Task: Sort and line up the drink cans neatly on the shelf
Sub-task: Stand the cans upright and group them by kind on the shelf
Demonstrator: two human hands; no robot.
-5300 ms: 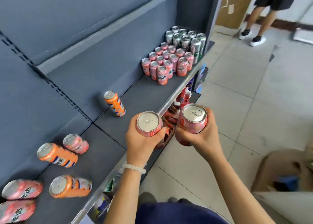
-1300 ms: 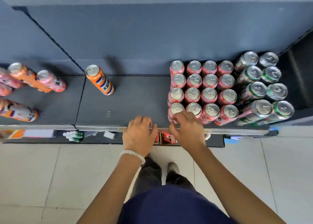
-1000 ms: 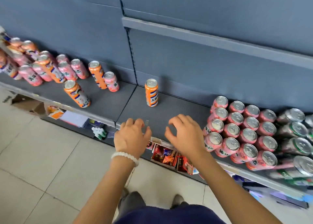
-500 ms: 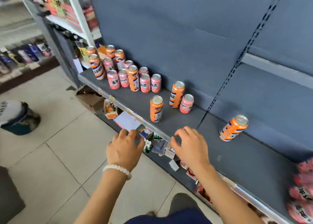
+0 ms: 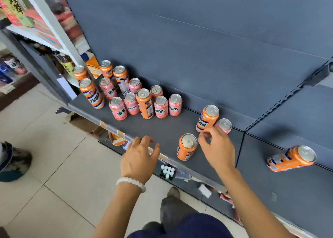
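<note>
Cans, smooth metal cylinders in orange and pink with silver tops, stand clustered on the matte dark grey shelf. The right hand hovers with loosely curled fingers near two orange cans, gripping nothing; the left hand is spread over the shelf's edge.

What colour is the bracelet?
White beads; the bracelet shows on the left wrist in the head view.

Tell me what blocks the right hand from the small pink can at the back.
The right hand reaches past two orange cans: one beside the pink can, one nearer the shelf edge. Nothing visible lies directly between.
</note>
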